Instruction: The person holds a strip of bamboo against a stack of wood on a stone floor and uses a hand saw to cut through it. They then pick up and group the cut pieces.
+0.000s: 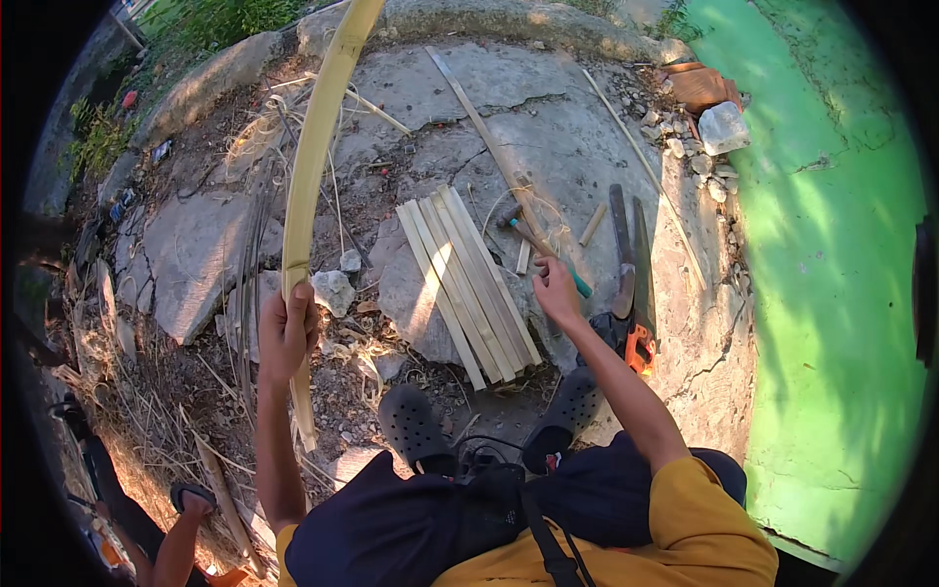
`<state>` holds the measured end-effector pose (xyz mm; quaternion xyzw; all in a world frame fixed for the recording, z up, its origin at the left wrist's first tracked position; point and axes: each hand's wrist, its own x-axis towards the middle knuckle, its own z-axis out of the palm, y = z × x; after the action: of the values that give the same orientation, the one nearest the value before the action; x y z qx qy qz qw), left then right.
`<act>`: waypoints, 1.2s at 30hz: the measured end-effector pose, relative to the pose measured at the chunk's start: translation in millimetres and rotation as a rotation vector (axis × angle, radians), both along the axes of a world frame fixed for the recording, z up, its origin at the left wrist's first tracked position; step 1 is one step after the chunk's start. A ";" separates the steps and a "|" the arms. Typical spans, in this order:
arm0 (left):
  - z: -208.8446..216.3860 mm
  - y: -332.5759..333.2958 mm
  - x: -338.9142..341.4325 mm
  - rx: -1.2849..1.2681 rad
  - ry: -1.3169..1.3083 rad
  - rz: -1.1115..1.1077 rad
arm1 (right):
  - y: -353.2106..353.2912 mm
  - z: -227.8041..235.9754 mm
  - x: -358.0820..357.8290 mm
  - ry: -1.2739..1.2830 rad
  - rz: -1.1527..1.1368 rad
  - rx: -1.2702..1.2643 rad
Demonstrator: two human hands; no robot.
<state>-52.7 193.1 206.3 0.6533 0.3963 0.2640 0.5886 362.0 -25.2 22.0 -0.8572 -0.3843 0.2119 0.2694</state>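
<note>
The left hand (288, 333) is closed around a long bamboo strip (315, 176), down near its low end. The strip stands up tall and leans a bit to the right. Its top goes out past the upper edge of the view. Its low end points down past the wrist, and I cannot tell if it touches the ground. There is a wide gap between this strip and the pile of strips (469, 284) in the middle. The right hand (556, 292) is bent at the hammer (531, 238), by its green handle. I cannot tell if the fingers grip it. Just right of the hammer, a long knife (620, 235) lies close to a saw (641, 349) with an orange handle, so it is tight there.

The held strip is pale yellow, flat and smooth, with a bump across it just above the hand. The strips in the pile are pale too, side by side, and a patch of sun shines on them.

All this is outdoors on a gray stone slab (391, 88) with cracks, dirt and bits of dry stuff. A bright green floor (827, 323) runs along the right side, with leafy shadows. A white block (724, 127) sits at its edge. At the low left is another person's foot (194, 502).
</note>
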 end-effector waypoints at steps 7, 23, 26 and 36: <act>-51.1 -20.0 -21.9 -0.140 0.071 0.107 | -18.3 28.5 -126.9 -0.309 0.245 -0.128; -76.2 -33.3 -17.7 -0.218 0.076 0.103 | 0.4 19.9 -174.5 -0.297 0.000 -0.008; -78.1 -35.4 -12.4 -0.231 0.096 0.072 | 8.8 23.6 -172.9 -0.268 -0.020 -0.014; -84.0 -44.2 -14.0 -0.335 0.089 0.005 | 20.7 14.2 -80.8 -0.512 0.120 -0.021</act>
<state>-66.7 148.9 122.3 0.5560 0.4619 0.1666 0.6706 281.1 -4.5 36.1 -0.8614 -0.4877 0.0074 0.1415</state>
